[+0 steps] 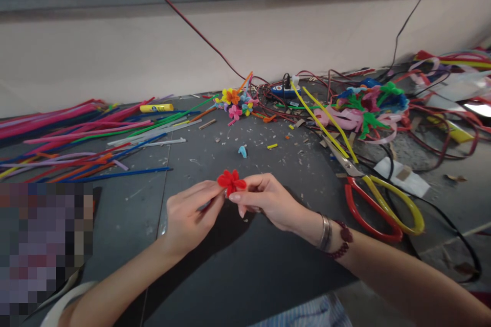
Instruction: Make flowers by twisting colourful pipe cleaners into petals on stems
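Observation:
A small red pipe-cleaner flower (230,182) is pinched between my two hands above the dark grey table (215,265). My left hand (194,213) grips it from the left with a thin stem running down into the fingers. My right hand (264,202) holds the flower from the right between thumb and fingers. The stem's lower part is hidden by my fingers. Large scissors with red and yellow handles (379,209) lie to the right of my right hand, apart from it.
Long pipe cleaners (88,138) in many colours spread across the left. Behind my hands lie a bunch of coloured pipe-cleaner flowers (236,102), a power strip (286,91), a yellow glue stick (156,108), tangled red wires (445,133) and scattered scraps. A pale wall stands behind.

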A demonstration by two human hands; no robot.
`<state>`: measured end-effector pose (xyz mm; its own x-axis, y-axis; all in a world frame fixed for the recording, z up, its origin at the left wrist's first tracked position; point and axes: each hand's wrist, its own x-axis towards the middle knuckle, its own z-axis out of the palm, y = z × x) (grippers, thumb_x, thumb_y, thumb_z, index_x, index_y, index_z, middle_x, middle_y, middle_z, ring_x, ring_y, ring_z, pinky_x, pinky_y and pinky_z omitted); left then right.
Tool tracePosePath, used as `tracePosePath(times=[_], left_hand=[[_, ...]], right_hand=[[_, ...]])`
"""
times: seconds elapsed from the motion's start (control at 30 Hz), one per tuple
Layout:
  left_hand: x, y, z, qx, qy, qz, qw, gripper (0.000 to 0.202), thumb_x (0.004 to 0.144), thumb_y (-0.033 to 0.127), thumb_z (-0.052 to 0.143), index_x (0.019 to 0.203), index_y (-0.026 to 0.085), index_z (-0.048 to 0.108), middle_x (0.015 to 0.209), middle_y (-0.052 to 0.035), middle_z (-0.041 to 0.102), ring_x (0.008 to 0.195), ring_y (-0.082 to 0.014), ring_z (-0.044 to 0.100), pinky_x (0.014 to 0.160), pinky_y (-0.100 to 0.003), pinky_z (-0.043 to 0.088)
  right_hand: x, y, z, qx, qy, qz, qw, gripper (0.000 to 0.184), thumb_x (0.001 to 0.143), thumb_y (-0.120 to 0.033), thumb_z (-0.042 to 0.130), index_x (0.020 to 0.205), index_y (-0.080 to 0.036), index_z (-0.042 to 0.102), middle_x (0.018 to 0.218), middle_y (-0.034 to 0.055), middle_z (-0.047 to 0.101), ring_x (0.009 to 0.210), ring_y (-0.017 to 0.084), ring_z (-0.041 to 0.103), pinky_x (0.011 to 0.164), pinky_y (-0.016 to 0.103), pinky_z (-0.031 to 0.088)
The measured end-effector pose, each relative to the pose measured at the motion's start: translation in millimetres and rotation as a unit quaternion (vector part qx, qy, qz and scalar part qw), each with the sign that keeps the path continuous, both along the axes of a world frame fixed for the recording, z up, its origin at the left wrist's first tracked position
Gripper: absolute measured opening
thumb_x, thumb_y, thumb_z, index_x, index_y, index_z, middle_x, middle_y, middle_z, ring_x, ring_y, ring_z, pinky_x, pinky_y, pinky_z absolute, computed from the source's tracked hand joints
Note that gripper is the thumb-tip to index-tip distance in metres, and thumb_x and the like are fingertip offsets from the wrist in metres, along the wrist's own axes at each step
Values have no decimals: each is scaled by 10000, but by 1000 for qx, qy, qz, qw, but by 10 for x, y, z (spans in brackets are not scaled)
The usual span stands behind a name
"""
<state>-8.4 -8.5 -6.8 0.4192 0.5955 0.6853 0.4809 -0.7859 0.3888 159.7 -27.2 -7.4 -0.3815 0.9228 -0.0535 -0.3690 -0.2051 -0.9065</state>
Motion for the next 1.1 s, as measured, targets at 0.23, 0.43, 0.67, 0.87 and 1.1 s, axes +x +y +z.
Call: tracePosePath(times=[0.23,0.43,0.67,0.87,1.1], left_hand=[[-36,44,-42,2,-25,8,1000,193,729,58,587,861,181,656,806,-20,693,717,-142,640,647,-215,504],[4,-4,14,-16,-21,35,999,176,754,79,558,827,201,661,773,-6,696,610,-116,626,596,-198,500],[25,-24,26,-108,-50,42,992,123,755,127,569,764,182,679,752,-13,697,608,-120,619,586,-199,492],[34,56,29,-251,-118,36,960,119,755,189,582,748,168,699,744,-22,697,652,-135,626,599,-200,494],[22,46,29,-278,-88,-25,956,147,770,197,567,758,187,713,762,-26,692,619,-124,593,557,-199,468]], right_hand=[[46,45,27,-22,32,1,999,276,771,-353,573,620,-123,596,488,-25,547,401,30,323,403,199,181],[41,50,10,-33,40,-14,999,164,711,-265,647,644,-125,593,502,-41,532,398,19,314,401,191,179],[17,34,2,-9,24,-18,1000,176,715,-300,634,684,-137,575,513,-32,551,402,33,335,400,191,205],[69,84,6,14,1,-30,999,247,784,-391,542,730,-150,543,580,-35,526,428,35,347,401,183,227],[115,103,73,33,-35,-30,998,192,756,-342,582,754,-155,540,557,-55,500,427,35,357,407,178,255]])
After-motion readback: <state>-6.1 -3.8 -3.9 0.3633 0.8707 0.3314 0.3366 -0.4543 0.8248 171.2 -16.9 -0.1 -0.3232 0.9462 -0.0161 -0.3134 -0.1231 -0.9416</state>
